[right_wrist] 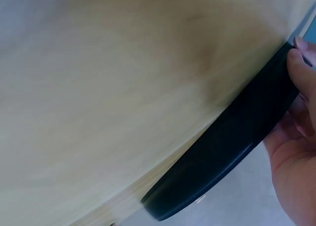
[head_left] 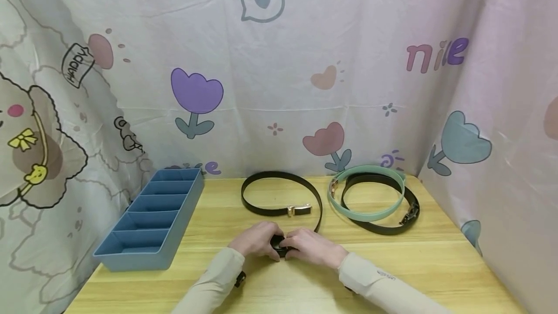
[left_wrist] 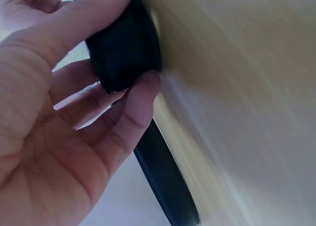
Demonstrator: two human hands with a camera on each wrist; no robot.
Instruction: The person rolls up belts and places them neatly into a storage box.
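At the front middle of the table, both hands are on a small rolled coil of black belt [head_left: 277, 242]. The left hand [head_left: 260, 239] holds the coil from its left side, and in the left wrist view its thumb and fingers curl round the black roll [left_wrist: 123, 51]. From the right, the right hand [head_left: 315, 247] pinches the belt, with its thumb on the strap [right_wrist: 232, 132] in the right wrist view. Behind the hands, a wide loop of black belt [head_left: 279, 174] with a gold-edged buckle [head_left: 301, 210] runs down behind the right hand.
A blue tray [head_left: 173, 241] with several compartments stands at the left. On the right, a mint green belt [head_left: 370, 216] overlaps another black belt [head_left: 383, 229], both looped on the wooden table [head_left: 418, 275]. A printed curtain [head_left: 270, 71] hangs behind and at both sides.
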